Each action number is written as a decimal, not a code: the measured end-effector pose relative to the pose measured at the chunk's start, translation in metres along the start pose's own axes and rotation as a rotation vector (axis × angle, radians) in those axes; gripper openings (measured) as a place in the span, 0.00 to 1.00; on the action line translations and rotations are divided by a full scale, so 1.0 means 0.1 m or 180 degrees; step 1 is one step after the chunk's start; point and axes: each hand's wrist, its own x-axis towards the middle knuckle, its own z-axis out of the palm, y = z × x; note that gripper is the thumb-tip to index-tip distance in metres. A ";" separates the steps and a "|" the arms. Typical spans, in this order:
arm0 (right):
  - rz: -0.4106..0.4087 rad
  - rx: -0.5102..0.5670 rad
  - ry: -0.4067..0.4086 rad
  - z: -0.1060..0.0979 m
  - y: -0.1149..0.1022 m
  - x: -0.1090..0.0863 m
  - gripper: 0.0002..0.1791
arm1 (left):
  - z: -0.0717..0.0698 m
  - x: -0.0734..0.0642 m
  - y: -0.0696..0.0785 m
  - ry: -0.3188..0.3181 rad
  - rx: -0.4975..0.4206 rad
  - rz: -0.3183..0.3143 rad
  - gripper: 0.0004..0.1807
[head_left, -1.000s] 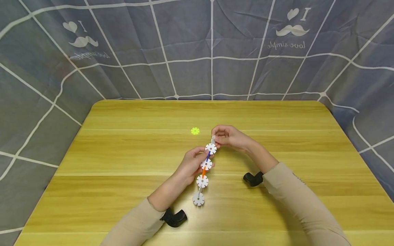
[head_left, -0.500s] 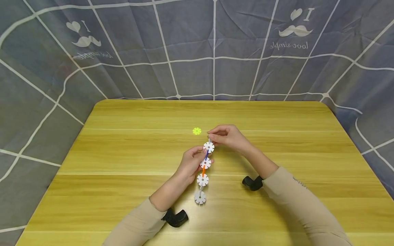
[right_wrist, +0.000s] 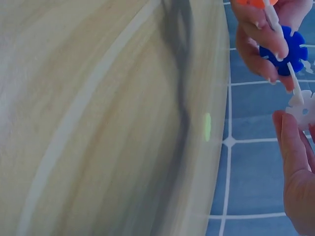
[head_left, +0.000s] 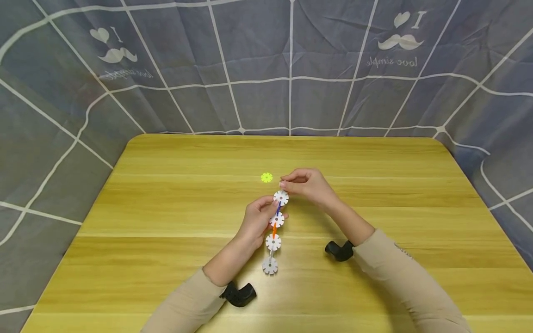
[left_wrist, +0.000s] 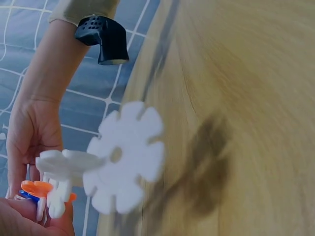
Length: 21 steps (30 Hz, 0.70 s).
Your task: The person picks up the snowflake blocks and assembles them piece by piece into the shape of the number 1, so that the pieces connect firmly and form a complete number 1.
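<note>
A chain of slotted snowflake discs runs between my hands, mostly white [head_left: 273, 242], with an orange disc [head_left: 274, 230] and a blue disc [right_wrist: 295, 46] set edge-on among them. My left hand [head_left: 256, 219] grips the chain near the blue disc, thumb on top. At the far end, my right hand [head_left: 308, 185] pinches a whitish disc [right_wrist: 306, 105], which is joined to the neighbouring white disc. The near end, a large white disc [left_wrist: 128, 157] in the left wrist view, hangs free above the table. Fingers hide part of the blue disc.
One yellow-green snowflake disc [head_left: 266, 177] lies flat on the wooden table [head_left: 187, 185], beyond my hands. Black camera mounts [head_left: 240, 295] sit at both wrists. A grey-blue curtain [head_left: 258, 106] with white lines stands behind the table and along its sides.
The right hand has shifted slightly left with the chain's far end, and its pinched disc is now more covered by the fingers. The left hand keeps its grip.
</note>
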 end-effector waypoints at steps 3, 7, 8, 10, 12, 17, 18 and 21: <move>0.0031 0.0053 -0.0025 0.00 -0.01 0.00 0.13 | -0.01 0.00 0.00 -0.0027 0.0000 0.0000 0.10; 0.0084 0.0112 -0.0024 0.01 0.01 -0.01 0.13 | -0.02 -0.01 -0.01 -0.0016 -0.0020 -0.0022 0.10; 0.0086 0.0115 -0.0021 0.01 0.02 -0.01 0.12 | -0.02 -0.02 -0.01 -0.0009 -0.0026 -0.0038 0.09; 0.0080 0.0122 -0.0006 0.02 0.03 -0.01 0.11 | -0.02 -0.02 -0.01 -0.0002 -0.0036 -0.0062 0.09; 0.0038 0.0071 -0.0006 0.03 0.03 -0.02 0.11 | -0.03 -0.02 0.00 0.0005 -0.0045 -0.0078 0.09; -0.0148 -0.0134 -0.0063 0.05 0.04 -0.01 0.12 | -0.04 -0.02 0.03 0.0044 -0.0059 -0.0086 0.11; -0.0176 -0.0143 -0.0074 0.05 0.05 -0.01 0.12 | -0.04 -0.02 0.03 0.0045 -0.0058 -0.0081 0.11; -0.0182 -0.0170 -0.0093 0.05 0.06 -0.01 0.12 | -0.04 -0.02 0.04 0.0027 -0.0069 -0.0110 0.11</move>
